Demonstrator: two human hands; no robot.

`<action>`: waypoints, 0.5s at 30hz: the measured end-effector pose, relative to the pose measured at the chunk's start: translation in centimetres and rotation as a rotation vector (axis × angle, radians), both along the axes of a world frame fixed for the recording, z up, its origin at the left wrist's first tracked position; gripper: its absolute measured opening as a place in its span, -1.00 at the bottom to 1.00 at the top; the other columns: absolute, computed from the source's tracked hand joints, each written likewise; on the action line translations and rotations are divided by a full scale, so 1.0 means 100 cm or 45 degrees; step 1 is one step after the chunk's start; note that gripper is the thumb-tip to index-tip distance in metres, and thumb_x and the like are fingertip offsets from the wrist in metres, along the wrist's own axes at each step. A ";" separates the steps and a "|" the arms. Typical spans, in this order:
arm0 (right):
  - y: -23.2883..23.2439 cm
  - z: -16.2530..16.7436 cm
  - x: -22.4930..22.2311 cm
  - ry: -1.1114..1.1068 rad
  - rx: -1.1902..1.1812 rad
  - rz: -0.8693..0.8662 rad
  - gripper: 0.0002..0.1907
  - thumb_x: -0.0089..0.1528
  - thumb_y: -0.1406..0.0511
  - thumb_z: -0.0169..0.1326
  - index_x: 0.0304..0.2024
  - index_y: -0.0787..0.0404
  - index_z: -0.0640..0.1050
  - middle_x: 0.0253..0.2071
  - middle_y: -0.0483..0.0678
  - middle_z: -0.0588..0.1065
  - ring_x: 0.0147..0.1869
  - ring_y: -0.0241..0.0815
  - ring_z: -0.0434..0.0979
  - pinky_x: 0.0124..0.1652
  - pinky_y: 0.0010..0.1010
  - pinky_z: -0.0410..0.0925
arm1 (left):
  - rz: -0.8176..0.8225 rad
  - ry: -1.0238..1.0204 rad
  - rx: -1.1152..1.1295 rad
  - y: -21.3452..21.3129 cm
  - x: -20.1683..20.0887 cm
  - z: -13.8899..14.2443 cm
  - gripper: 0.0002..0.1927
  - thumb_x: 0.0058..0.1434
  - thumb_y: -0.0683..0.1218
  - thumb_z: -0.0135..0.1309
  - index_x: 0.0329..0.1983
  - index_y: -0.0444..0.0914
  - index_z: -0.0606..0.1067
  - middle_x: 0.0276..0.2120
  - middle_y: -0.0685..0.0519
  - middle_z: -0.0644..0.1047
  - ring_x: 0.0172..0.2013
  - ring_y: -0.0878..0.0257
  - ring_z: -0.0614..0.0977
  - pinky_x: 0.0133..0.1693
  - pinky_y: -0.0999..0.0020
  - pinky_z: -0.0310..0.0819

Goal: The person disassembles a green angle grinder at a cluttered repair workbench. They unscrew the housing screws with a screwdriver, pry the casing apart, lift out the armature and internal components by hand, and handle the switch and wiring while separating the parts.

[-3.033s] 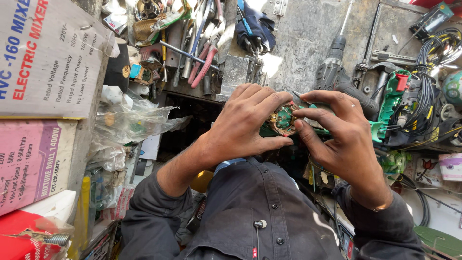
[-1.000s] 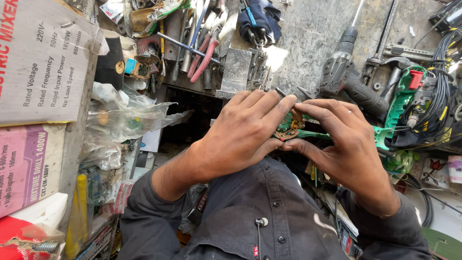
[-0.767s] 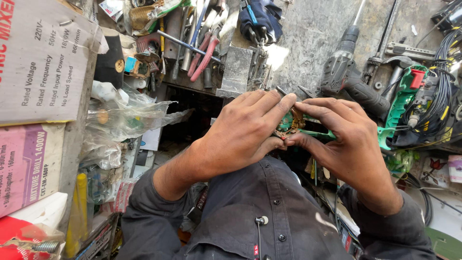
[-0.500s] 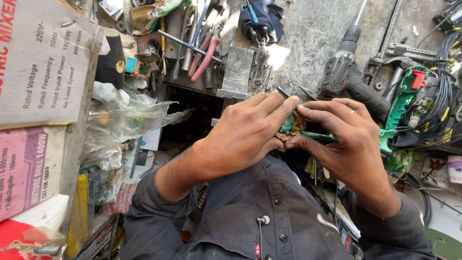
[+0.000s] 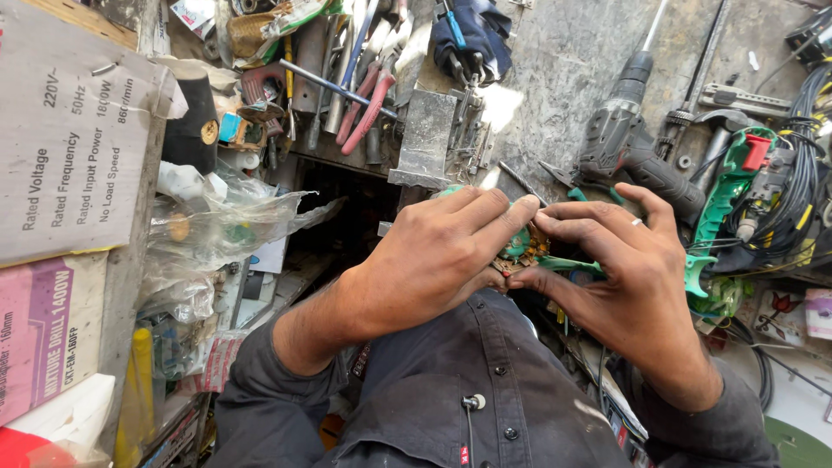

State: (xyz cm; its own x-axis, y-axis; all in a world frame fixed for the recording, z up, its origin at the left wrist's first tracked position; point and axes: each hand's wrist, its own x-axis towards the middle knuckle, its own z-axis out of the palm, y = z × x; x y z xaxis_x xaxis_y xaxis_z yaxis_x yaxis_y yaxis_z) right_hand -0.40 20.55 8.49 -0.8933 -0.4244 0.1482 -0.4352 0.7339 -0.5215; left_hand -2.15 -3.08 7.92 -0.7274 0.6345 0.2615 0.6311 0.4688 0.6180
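Two hands were in view, both the person's own, meeting over the lap just in front of the counter (image 5: 572, 61). The left hand (image 5: 433, 260) was curled shut around one small green part with coppery windings (image 5: 520, 247), its fingers wrapped over the top of it. The right hand (image 5: 628, 269) pinched the same part from the other side, thumb below and fingers above, so the part sat pressed between both hands and was mostly hidden. One ring showed on a right finger.

On the counter just beyond the right hand lay one dark power drill (image 5: 628, 156), bit pointing away. Beside it to the right stood one green tool housing (image 5: 724, 204), touching one bundle of black cable (image 5: 797, 182). Further back hung one pair of red-handled pliers (image 5: 368, 108); the other tools around it were too crowded to count. At the left stood two cardboard boxes (image 5: 74, 147), stacked, with one clear plastic bag (image 5: 217, 230) beside them.
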 end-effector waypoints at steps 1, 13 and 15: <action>0.000 -0.001 0.000 -0.002 -0.009 0.006 -0.45 -0.04 0.07 0.42 -0.06 0.09 0.61 -0.03 -0.14 0.60 0.05 -0.15 0.60 0.31 -0.02 0.20 | -0.006 -0.020 0.005 -0.001 0.000 0.000 -0.24 0.06 -0.02 0.29 0.30 -0.42 0.37 -0.10 -0.04 0.48 -0.06 0.06 0.56 -0.05 0.20 0.49; -0.001 0.001 -0.001 0.015 -0.015 0.024 -0.46 -0.04 0.07 0.41 -0.07 0.09 0.60 -0.04 -0.16 0.60 0.01 -0.19 0.60 0.33 0.02 0.13 | -0.016 -0.029 -0.001 0.000 -0.003 0.003 -0.31 0.10 -0.09 0.24 0.29 -0.44 0.37 -0.10 -0.06 0.48 -0.05 0.04 0.55 -0.02 0.20 0.48; -0.001 0.001 -0.002 0.024 -0.033 0.006 -0.47 -0.05 0.06 0.41 -0.09 0.08 0.59 -0.07 -0.17 0.59 -0.01 -0.20 0.60 0.33 0.02 0.12 | -0.035 -0.024 0.001 -0.001 -0.006 0.004 -0.30 0.07 -0.09 0.23 0.28 -0.46 0.37 -0.10 -0.07 0.48 -0.04 0.01 0.55 -0.02 0.18 0.47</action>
State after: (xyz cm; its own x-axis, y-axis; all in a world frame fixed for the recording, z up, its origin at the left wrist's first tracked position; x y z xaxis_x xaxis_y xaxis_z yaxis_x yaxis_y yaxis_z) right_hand -0.61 20.40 8.56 -0.8883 -0.4243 0.1757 -0.4483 0.7184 -0.5319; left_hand -2.76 -3.19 8.36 -0.7144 0.6542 0.2484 0.6320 0.4510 0.6302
